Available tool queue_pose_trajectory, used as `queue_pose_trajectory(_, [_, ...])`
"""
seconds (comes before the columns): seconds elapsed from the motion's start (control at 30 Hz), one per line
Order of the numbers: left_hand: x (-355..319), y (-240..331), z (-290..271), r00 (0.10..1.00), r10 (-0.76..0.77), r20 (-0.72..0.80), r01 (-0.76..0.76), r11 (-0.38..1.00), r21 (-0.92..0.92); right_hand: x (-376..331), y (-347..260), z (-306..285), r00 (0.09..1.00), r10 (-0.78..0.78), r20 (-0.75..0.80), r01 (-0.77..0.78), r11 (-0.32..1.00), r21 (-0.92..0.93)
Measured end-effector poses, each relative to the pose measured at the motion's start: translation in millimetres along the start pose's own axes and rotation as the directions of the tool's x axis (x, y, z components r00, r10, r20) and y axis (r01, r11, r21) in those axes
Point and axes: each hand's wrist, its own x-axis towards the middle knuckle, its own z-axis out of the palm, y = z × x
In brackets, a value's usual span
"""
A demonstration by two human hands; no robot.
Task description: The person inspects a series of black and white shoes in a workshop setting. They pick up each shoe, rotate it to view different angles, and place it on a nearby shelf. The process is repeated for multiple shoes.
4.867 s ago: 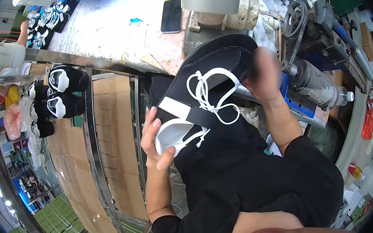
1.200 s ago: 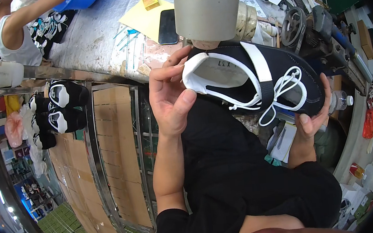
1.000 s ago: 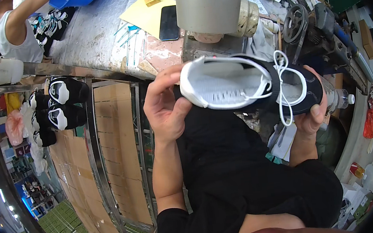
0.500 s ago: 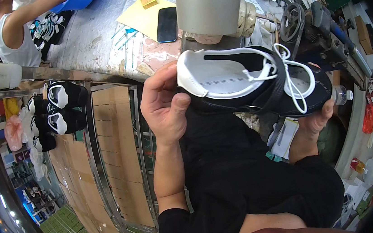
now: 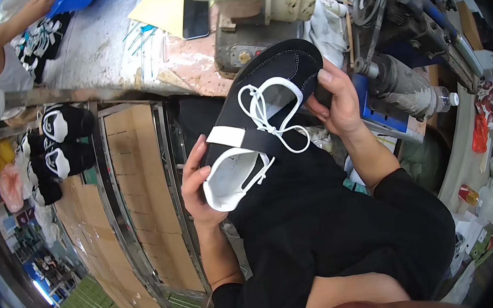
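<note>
Fingers of the left hand [image 5: 199, 186] curled around the white-lined heel collar of a black fabric shoe upper with white laces [image 5: 258, 122], while the right hand [image 5: 337, 105] gripped its stitched toe end, thumb pressed on top. The upper was held in the air above the person's lap, just in front of the worn grey workbench [image 5: 128, 58]. Half a second earlier its white lining had faced the camera; now it had been turned over so that the black outer face, white strap and tied bow showed, which suggested that inspection had passed from the inside to the outside. Behind the toe stood a grimy metal sewing machine [image 5: 256, 14]. A black smartphone [image 5: 195, 16] lay on yellow paper [image 5: 162, 9] farther back, and similar black-and-white uppers [image 5: 62, 143] sat on a rack at left.
</note>
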Motion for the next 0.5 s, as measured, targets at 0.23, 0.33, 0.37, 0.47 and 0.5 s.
queue_pose_trajectory(0.23, [-15.7, 24.1, -8.5, 0.976, 0.202, 0.08, -0.217, 0.876, 0.431, 22.0, 43.4, 17.1, 0.98, 0.195, 0.045, -0.2, 0.959, 0.2])
queue_pose_trajectory(0.33, [-22.6, 21.3, -14.1, 0.971, 0.218, 0.098, -0.239, 0.863, 0.445, 26.5, 57.2, 15.7, 0.975, 0.195, 0.105, -0.214, 0.949, 0.23])
queue_pose_trajectory(0.37, [-25.3, 22.3, -15.1, 0.972, 0.212, 0.1, -0.234, 0.86, 0.453, 25.9, 58.1, 19.3, 0.978, 0.191, 0.08, -0.204, 0.954, 0.221])
queue_pose_trajectory(0.47, [-28.5, 29.5, -25.1, 0.971, 0.198, 0.136, -0.24, 0.821, 0.519, 32.8, 66.2, 24.6, 0.97, 0.217, 0.106, -0.234, 0.953, 0.192])
queue_pose_trajectory(0.5, [-28.3, 36.6, -28.8, 0.968, 0.188, 0.167, -0.25, 0.792, 0.557, 30.2, 63.8, 25.6, 0.972, 0.23, 0.047, -0.235, 0.962, 0.137])
